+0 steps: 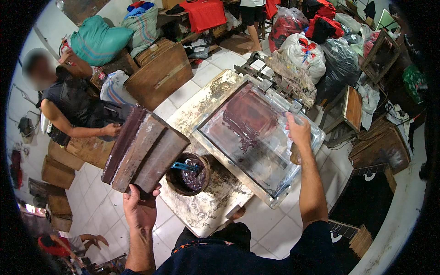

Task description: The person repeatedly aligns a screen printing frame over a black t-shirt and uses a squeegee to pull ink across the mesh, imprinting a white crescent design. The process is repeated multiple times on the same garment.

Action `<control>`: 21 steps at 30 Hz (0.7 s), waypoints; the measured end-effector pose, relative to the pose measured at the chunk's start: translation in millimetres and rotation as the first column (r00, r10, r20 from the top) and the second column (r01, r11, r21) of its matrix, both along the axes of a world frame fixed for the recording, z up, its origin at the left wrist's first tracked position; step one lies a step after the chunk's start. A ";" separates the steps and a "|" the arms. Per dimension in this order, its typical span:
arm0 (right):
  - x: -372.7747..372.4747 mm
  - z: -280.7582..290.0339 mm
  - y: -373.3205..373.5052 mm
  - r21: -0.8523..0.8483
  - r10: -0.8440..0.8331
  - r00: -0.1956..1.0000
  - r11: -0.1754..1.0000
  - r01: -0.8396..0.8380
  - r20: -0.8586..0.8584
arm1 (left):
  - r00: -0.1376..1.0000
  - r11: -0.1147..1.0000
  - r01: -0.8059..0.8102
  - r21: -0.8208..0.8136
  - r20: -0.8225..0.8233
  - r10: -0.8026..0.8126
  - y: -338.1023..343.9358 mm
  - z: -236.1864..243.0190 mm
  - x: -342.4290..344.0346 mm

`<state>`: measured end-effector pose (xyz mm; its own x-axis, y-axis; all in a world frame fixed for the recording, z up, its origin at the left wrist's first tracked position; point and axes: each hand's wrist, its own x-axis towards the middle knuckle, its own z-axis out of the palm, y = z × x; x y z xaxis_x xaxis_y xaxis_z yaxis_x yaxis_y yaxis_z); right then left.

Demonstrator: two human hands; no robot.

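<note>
My left hand [141, 208] is closed on the lower end of a wide wooden squeegee [149, 153], which is raised and tilted to the left. Dark maroon ink coats its far-left edge. My right hand [297, 130] has its fingers bent at the right rail of a screen-printing frame [236, 172]. A patch of dark maroon ink [247, 135] lies smeared and clumped across the mesh. Left of the frame stands a round tub of dark ink [201, 185], with a blue-handled tool [184, 167] lying in it.
Beneath the frame and tub is a paint-stained board [220, 213]. A metal hinge clamp [266, 85] joins the frame's far side. At the left sits a co-worker [75, 105]. Stuffed bags [300, 52] and wooden frames [355, 107] crowd the far right.
</note>
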<state>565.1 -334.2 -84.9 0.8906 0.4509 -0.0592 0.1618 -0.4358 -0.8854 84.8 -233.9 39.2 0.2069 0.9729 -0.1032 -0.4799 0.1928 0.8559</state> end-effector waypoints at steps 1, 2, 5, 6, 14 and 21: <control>-0.3 -0.6 -7.6 0.018 -0.022 0.998 1.000 0.023 -0.062 | 1.000 1.000 -0.006 -0.008 -0.011 0.006 5.7 0.8 -3.6; 0.4 -1.4 -13.4 -0.024 -0.057 0.995 0.998 0.056 -0.079 | 1.000 0.999 0.023 0.035 0.013 -0.023 9.8 0.7 -6.5; 0.4 -5.7 -31.7 -0.123 -0.169 0.980 0.980 0.156 -0.104 | 0.999 1.000 0.003 0.024 0.035 -0.003 26.3 -1.1 -17.0; -2.0 -7.1 -36.5 -0.060 -0.176 0.980 0.983 0.171 -0.091 | 0.999 1.000 0.012 0.022 0.042 -0.013 31.1 -2.9 -20.5; -39.1 9.6 -10.2 -0.053 -0.187 0.975 0.982 0.182 -0.121 | 0.998 0.997 0.013 -0.076 0.058 -0.009 87.3 -17.4 -50.7; -104.6 50.1 87.2 -0.059 0.069 0.989 0.995 -0.077 -0.128 | 0.992 0.996 0.050 -0.073 0.122 -0.041 143.0 -39.2 -105.3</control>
